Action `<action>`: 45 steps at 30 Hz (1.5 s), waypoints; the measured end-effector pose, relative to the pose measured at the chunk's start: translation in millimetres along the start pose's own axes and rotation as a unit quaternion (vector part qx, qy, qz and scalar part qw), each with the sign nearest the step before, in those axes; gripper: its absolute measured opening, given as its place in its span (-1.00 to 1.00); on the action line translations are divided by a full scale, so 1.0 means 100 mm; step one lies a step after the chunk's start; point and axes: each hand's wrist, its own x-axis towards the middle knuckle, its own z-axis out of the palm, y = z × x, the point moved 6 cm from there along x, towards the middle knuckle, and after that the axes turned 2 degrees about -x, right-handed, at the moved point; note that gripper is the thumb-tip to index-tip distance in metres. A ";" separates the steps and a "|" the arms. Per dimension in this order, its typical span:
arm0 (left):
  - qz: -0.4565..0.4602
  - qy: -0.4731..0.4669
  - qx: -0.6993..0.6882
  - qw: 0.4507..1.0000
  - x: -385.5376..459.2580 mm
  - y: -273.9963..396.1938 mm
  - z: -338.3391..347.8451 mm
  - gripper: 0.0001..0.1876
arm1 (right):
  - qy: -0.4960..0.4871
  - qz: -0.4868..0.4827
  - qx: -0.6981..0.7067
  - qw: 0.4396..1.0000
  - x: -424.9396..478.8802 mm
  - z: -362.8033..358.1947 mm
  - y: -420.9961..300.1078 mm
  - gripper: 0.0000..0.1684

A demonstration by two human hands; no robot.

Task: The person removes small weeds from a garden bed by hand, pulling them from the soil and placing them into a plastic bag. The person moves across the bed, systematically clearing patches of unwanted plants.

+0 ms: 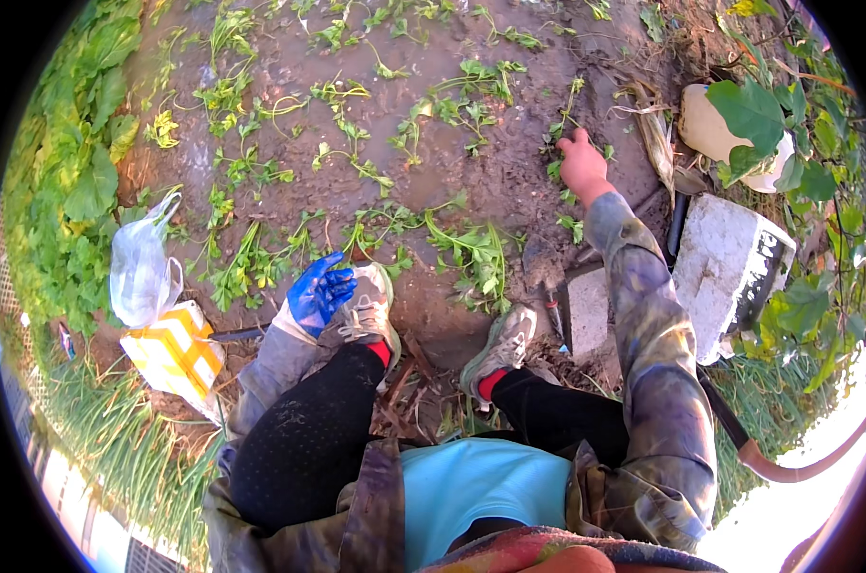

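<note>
My bare right hand (585, 163) reaches down to the wet soil at the upper right, its fingers at a small leafy green seedling (563, 127); whether they grip it I cannot tell. Over my left shoe hangs my left hand (320, 292) in a blue-coated glove, fingers loosely curled apart and holding nothing. Limp green seedlings lie or stand across the muddy bed (433, 183). A thicker bunch of seedlings (487, 261) lies just ahead of my shoes. Beside my right shoe, a hand trowel (544, 268) rests on the mud.
Concrete blocks (719, 265) and a pale plastic jug (712, 125) lie at the right, near broad-leaved vines. At the left are a clear plastic bag (143, 265), a taped foam box (175, 351) and dense leafy greens (68, 179). Dry husks (651, 136) lie beyond my right hand.
</note>
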 end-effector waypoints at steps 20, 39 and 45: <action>-0.007 0.062 -0.024 0.998 -0.09 0.05 0.07 -0.55 | -0.001 -0.035 0.103 0.994 -0.17 -0.14 -0.29 -0.55; 0.009 0.017 -0.024 1.000 -0.01 0.06 0.09 -0.54 | -0.026 -0.143 -0.044 0.988 -0.86 -0.35 -1.00 -0.55; 0.000 0.048 -0.049 0.998 -0.09 0.08 0.10 -0.55 | -0.028 -0.288 0.197 0.937 -0.70 0.01 -2.01 -0.78</action>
